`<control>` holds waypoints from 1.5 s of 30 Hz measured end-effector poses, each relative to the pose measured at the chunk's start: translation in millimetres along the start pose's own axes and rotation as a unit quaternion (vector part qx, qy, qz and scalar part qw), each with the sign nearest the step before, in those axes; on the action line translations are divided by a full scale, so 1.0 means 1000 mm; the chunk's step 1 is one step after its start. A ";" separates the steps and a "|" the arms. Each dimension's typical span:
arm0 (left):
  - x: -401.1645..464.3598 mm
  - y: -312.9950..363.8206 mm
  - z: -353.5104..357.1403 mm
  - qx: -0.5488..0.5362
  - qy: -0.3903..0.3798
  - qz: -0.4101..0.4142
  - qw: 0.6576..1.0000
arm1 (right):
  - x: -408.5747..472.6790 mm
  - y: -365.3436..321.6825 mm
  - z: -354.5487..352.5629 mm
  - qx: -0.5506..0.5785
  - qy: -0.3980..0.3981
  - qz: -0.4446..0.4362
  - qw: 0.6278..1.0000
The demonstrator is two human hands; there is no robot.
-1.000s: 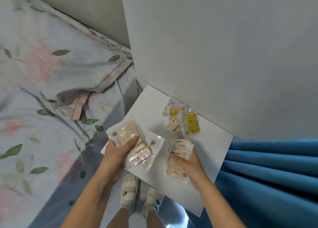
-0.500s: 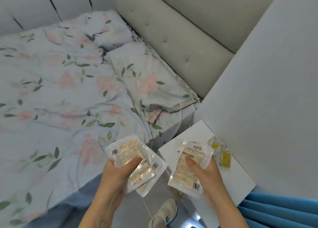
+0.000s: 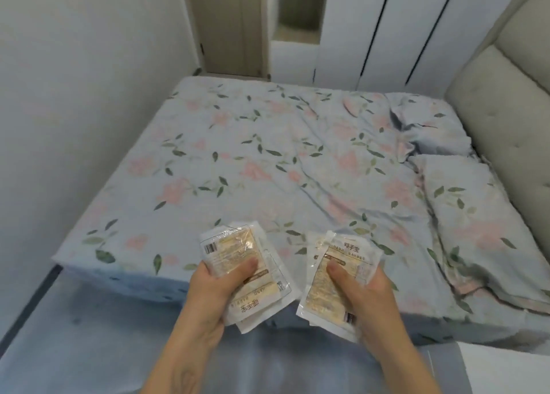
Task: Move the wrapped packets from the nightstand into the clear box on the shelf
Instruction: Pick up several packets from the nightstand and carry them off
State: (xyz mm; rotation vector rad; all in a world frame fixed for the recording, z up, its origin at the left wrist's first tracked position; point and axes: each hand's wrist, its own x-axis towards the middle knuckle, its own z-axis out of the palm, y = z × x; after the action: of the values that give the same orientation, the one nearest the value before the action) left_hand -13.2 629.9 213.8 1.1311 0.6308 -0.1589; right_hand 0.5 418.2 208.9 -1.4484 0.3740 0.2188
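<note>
My left hand [image 3: 212, 289] grips a small stack of wrapped packets [image 3: 238, 253], clear wrappers with beige pads and printed labels, thumb pressed on top. My right hand [image 3: 361, 297] grips another wrapped packet stack [image 3: 342, 256] the same way. Both stacks are held side by side, a little apart, in front of the near edge of the bed. A white corner of the nightstand [image 3: 506, 370] shows at the bottom right. The clear box and the shelf are out of view.
A bed with a floral cover [image 3: 268, 161] fills the middle, with pillows [image 3: 464, 203] and a padded headboard [image 3: 512, 104] on the right. A white wall [image 3: 74, 96] runs along the left. A doorway [image 3: 232, 27] and white wardrobe panels [image 3: 381, 27] stand behind the bed.
The view has swung left from the nightstand to the whole bed. My right hand lifted its packets off the nightstand; both hands now carry their stacks in front of the bed.
</note>
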 end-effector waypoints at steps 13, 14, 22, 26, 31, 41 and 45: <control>-0.030 0.129 -0.231 -0.147 0.234 0.154 0.949 | 0.012 -0.014 0.309 -0.113 -0.246 -0.043 0.962; -0.025 0.137 -0.243 -0.154 0.243 0.154 0.945 | 0.016 -0.014 0.329 -0.116 -0.259 -0.040 0.958; 0.047 0.221 -0.342 -0.181 0.265 0.144 0.936 | 0.076 -0.031 0.491 -0.117 -0.311 -0.049 0.942; 0.080 0.270 -0.389 -0.190 0.268 0.137 0.934 | 0.100 -0.049 0.576 -0.124 -0.328 -0.050 0.935; 0.106 0.322 -0.453 -0.190 0.285 0.153 0.927 | 0.117 -0.054 0.667 -0.134 -0.341 -0.049 0.929; 0.167 0.429 -0.629 -0.124 0.240 0.149 0.951 | 0.134 -0.034 0.861 -0.127 -0.286 -0.076 0.947; 0.191 0.471 -0.693 -0.092 0.209 0.133 0.964 | 0.134 -0.029 0.929 -0.104 -0.250 -0.076 0.960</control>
State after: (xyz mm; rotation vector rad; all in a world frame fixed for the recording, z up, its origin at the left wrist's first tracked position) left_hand 74.0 1480.7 293.6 1.0624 0.8384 0.3728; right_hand 243.2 1323.7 258.0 -1.5586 -0.1767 0.4980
